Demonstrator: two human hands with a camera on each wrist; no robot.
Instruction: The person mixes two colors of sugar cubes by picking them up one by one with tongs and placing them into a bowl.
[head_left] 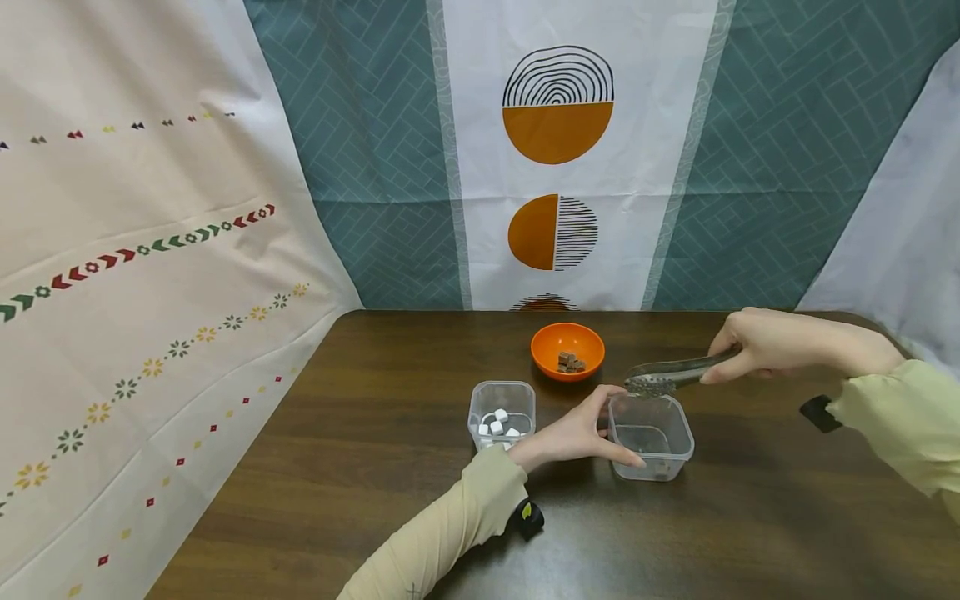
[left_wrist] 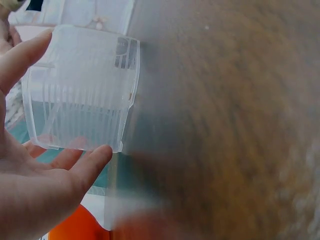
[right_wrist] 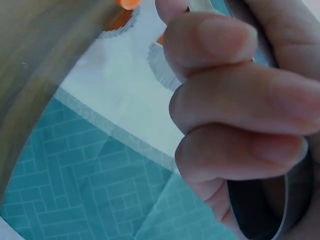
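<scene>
My left hand point(head_left: 581, 432) steadies a clear plastic container point(head_left: 654, 467), thumb on its near side and fingers round the far side. In the left wrist view, the container's ribbed wall point(left_wrist: 85, 120) stands between thumb and fingertips. Metal tongs point(head_left: 678, 372) are gripped in my right hand point(head_left: 780, 340), their tips above the container's back left rim. I see nothing inside this container. Curled fingers point(right_wrist: 220, 105) and the tongs' dark looped end point(right_wrist: 257, 207) fill much of the right wrist view; the tips are out of that view.
A second clear container point(head_left: 503, 393) with several white cubes point(head_left: 497, 427) stands left, partly behind my left wrist. Farther back, an orange bowl point(head_left: 567, 333) holds several brown cubes point(head_left: 572, 364). The wooden table point(head_left: 390, 433) ends at a patterned curtain point(head_left: 585, 179).
</scene>
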